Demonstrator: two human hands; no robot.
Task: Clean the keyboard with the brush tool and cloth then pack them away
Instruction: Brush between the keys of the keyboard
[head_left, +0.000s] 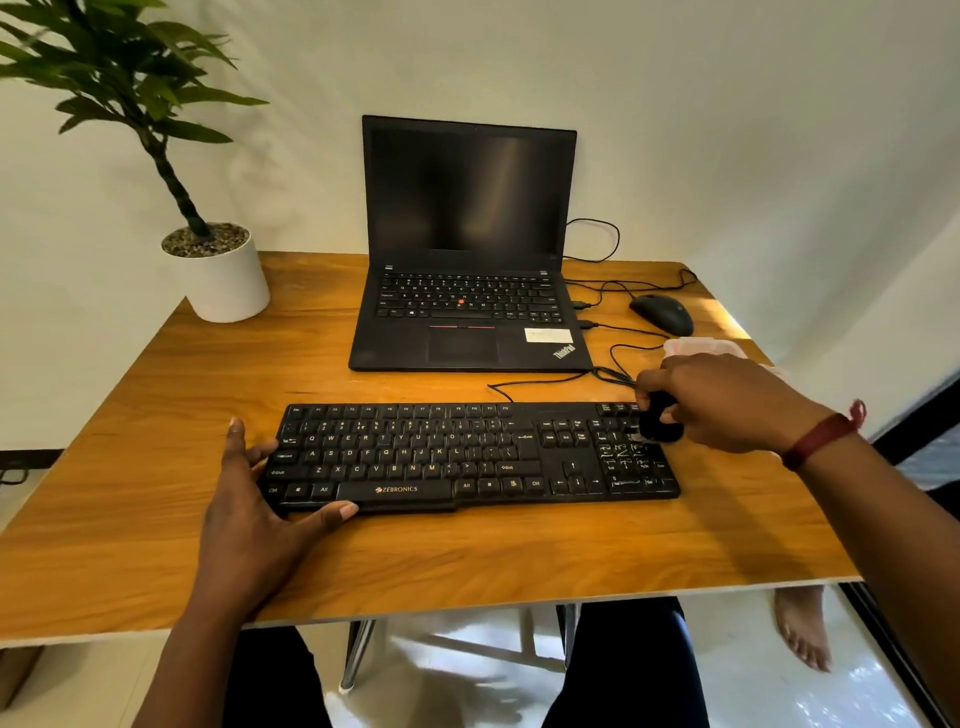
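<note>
A black keyboard (467, 457) lies across the middle of the wooden table (156, 519). My left hand (254, 499) rests on its left end, thumb along the front edge and fingers spread, steadying it. My right hand (727, 400) grips a small black brush tool (660, 423) whose head presses on the number pad at the keyboard's right end. Behind my right hand lies a pale translucent thing (701, 345), partly hidden; I cannot tell whether it is a case or the cloth.
An open black laptop (467, 291) stands behind the keyboard. A black mouse (662, 313) and loose cables (613, 364) lie at the back right. A potted plant in a white pot (223, 280) occupies the back left corner. Bare wood shows left of and in front of the keyboard.
</note>
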